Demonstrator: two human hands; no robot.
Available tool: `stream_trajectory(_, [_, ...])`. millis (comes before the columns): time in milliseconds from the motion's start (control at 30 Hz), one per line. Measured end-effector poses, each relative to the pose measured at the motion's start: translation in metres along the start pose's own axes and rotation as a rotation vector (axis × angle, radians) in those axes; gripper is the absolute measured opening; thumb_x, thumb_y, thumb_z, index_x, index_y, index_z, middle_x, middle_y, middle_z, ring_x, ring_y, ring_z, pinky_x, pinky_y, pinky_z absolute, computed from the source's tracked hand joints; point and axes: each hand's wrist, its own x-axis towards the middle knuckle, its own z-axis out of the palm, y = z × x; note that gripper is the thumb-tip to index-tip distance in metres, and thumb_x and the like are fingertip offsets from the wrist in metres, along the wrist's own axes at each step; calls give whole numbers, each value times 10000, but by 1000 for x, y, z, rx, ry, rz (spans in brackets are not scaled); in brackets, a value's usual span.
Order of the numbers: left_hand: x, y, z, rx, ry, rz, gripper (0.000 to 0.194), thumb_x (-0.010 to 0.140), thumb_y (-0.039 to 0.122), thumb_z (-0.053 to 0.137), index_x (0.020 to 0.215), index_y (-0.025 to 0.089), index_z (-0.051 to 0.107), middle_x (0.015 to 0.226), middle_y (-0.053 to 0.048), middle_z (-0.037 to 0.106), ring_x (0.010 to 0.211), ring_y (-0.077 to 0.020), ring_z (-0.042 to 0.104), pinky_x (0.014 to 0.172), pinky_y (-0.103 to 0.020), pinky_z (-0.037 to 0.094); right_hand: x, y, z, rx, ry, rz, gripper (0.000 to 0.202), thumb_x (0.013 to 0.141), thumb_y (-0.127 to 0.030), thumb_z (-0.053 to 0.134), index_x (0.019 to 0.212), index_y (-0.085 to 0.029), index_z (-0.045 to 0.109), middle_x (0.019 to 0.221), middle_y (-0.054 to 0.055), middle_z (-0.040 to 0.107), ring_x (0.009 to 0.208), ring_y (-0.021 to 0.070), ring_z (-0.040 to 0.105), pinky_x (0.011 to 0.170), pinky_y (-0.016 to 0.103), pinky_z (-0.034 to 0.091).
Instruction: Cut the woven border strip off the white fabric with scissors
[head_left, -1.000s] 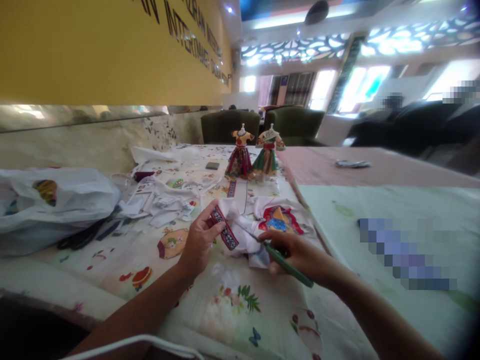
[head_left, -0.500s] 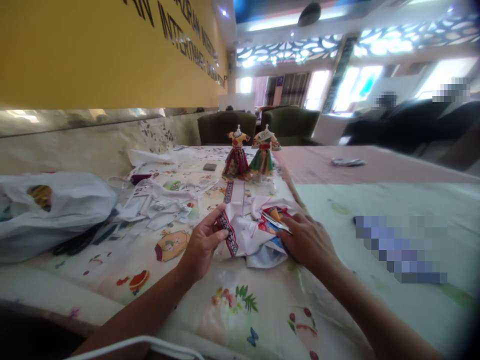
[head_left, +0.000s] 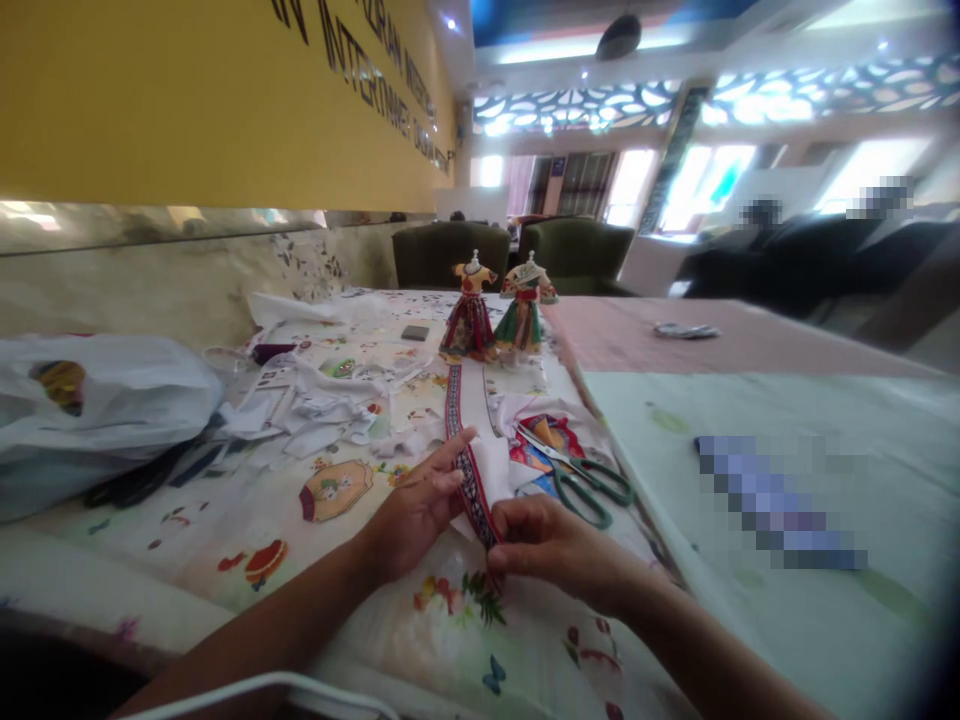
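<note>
Nearest, the left hand [head_left: 416,512] and right hand [head_left: 541,545] meet over the flowered cloth of the bench [head_left: 465,640]. Both work one patterned ribbon [head_left: 469,475], a dark red-and-blue woven band edged with white fabric. The left grip is closed on it, thumb on top and fingers under, at about 10 o'clock from the right hand. The right grip pinches the ribbon's near end between thumb and forefinger. From the hands the ribbon runs straight away toward 12 o'clock, lying flat on the bench.

Just past the right hand, at its 1 o'clock, green-handled scissors [head_left: 581,475] lie on a crumpled printed fabric piece [head_left: 544,435] in red, blue and orange, blades pointing toward 10 o'clock. Neither hand touches them.

Farther out, at 10 o'clock from the hands, a heap of white fabric scraps [head_left: 322,405] is spread on the bench, and a white plastic bag [head_left: 97,415] sits at 9 o'clock by the left edge.

Beyond the ribbon's far end, at 12 o'clock, two small doll dresses [head_left: 495,318] stand upright side by side, with a small dark object [head_left: 414,333] just to their left. Green armchairs [head_left: 517,250] stand behind the bench.
</note>
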Motion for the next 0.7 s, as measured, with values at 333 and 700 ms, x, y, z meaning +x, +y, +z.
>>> stream_trajectory(333, [15,3,-8,41,314,-149,471,908,69,547,1378,77,570,1132,-164,746,870,-184,718,740,-278,567,-6,-4,-6,-167,-299,245,314,717,-378,843,685,-157,623,576,-82,548,494,53,434,469,172,328])
stream_trajectory(700, [15,2,-9,217,256,-246,409,856,104,643,1262,134,679,966,-87,728,680,-132,667,642,-249,542,-4,7,11,38,-303,319,259,725,-352,787,669,-184,598,516,-100,602,340,32,432,400,163,337])
